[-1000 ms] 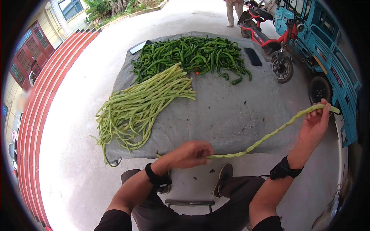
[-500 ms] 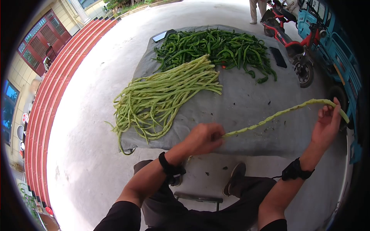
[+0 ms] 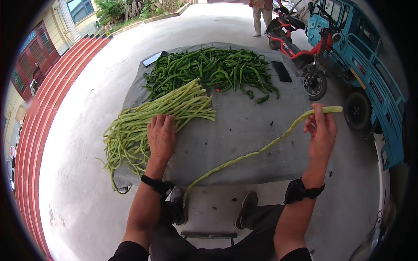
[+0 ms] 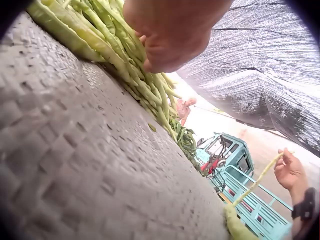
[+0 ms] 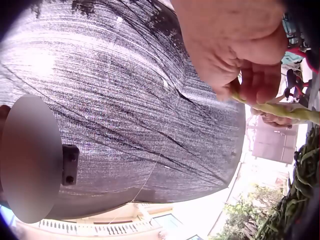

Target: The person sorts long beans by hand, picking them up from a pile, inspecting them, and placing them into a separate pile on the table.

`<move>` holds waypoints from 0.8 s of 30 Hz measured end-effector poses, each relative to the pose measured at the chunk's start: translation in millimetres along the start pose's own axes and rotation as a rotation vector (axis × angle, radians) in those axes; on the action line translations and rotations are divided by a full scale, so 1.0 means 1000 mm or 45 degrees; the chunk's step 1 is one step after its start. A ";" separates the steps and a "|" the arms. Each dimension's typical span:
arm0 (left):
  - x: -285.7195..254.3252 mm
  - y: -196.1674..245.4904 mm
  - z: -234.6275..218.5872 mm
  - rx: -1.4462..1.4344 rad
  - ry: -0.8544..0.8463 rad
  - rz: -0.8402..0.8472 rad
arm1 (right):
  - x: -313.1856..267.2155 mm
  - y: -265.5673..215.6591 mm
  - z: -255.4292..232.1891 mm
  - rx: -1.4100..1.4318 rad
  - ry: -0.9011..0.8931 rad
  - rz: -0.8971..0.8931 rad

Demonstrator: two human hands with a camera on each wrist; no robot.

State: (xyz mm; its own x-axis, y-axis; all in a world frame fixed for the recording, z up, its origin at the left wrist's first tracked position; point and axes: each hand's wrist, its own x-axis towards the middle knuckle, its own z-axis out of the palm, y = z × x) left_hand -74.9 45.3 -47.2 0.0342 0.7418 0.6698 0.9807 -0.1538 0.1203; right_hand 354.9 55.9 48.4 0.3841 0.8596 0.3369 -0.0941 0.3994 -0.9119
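My left hand [image 3: 161,135] rests on the pile of long pale-green beans [image 3: 191,98], its fingers bent loosely over them. The left wrist view shows the same hand [image 4: 172,35] against the beans [image 4: 115,42], its fingertips partly hidden. On the right, my right hand [image 3: 322,130] pinches one long bean [image 3: 257,152] near its thick end. That bean slants down across the cloth, and its thin end hangs past the near edge. In the right wrist view, thumb and fingers of the right hand [image 5: 235,55] hold the bean [image 5: 292,112].
Green peppers [image 3: 209,65] lie heaped along the far side of the grey cloth [image 3: 235,130], with a dark phone [image 3: 281,71] right of them and another device [image 3: 153,58] at left. Beyond stand a red scooter [image 3: 300,50], a blue three-wheeler [image 3: 370,65] and a person [image 3: 262,17].
My left hand has let go of the single bean and moved left and away from me onto the pile. The right hand, still holding the bean, has come inward; the bean's other end now hangs free.
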 end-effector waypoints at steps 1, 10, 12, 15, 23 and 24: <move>0.001 -0.001 0.001 0.021 0.004 -0.004 | 0.001 0.000 -0.001 -0.001 0.005 -0.004; 0.004 -0.003 0.001 0.131 0.034 -0.076 | 0.002 0.001 -0.003 -0.022 -0.002 0.011; 0.006 -0.001 -0.003 0.125 0.061 -0.096 | 0.002 0.002 -0.002 -0.046 -0.014 0.005; 0.009 0.003 -0.014 0.076 0.132 -0.088 | 0.002 0.003 -0.002 -0.070 -0.050 -0.025; 0.007 0.013 -0.029 -0.304 0.157 -0.247 | 0.001 0.006 0.004 -0.217 -0.071 -0.038; 0.006 0.014 -0.029 -0.322 0.161 -0.243 | 0.001 0.006 0.006 -0.205 -0.075 -0.036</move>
State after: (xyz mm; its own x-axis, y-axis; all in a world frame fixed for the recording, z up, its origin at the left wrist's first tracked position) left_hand -66.9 28.7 -20.4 -0.1850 0.6883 0.7014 0.8879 -0.1889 0.4196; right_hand 349.1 60.9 44.2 0.3299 0.8679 0.3715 0.0659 0.3713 -0.9262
